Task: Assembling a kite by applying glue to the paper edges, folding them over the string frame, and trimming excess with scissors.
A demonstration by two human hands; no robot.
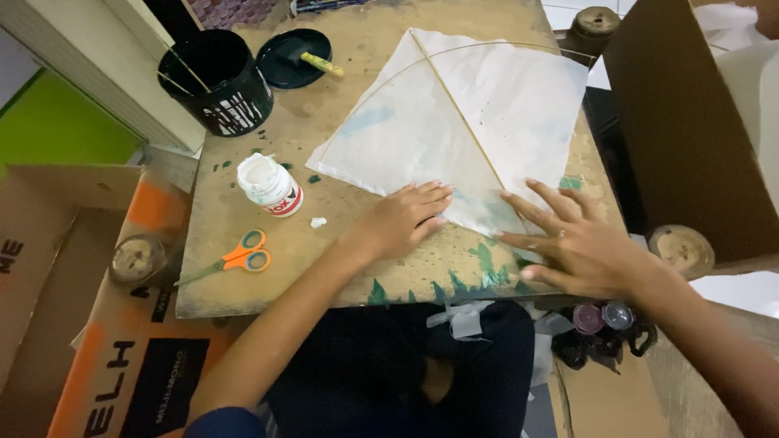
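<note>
Pressing the kite's bottom corner flat

Head view: your left hand [403,217] and right hand [573,243] lie open, fingers spread, grasping nothing, pressing the white paper kite [462,118] onto the bench [243,280] beside its bamboo spine [458,109]; glue bottle [270,185] stands near.

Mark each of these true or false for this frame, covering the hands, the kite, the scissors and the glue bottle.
1. Both hands press flat on the paper kite. True: the left hand and the right hand lie open on its lower corner.
2. The scissors are held in the left hand. False: they lie on the board, left of that hand.
3. The white glue bottle stands between the scissors and the black bucket. True.
4. The bucket holds no sticks. False: thin sticks lean in it.
5. The scissors have orange handles. True.
</note>
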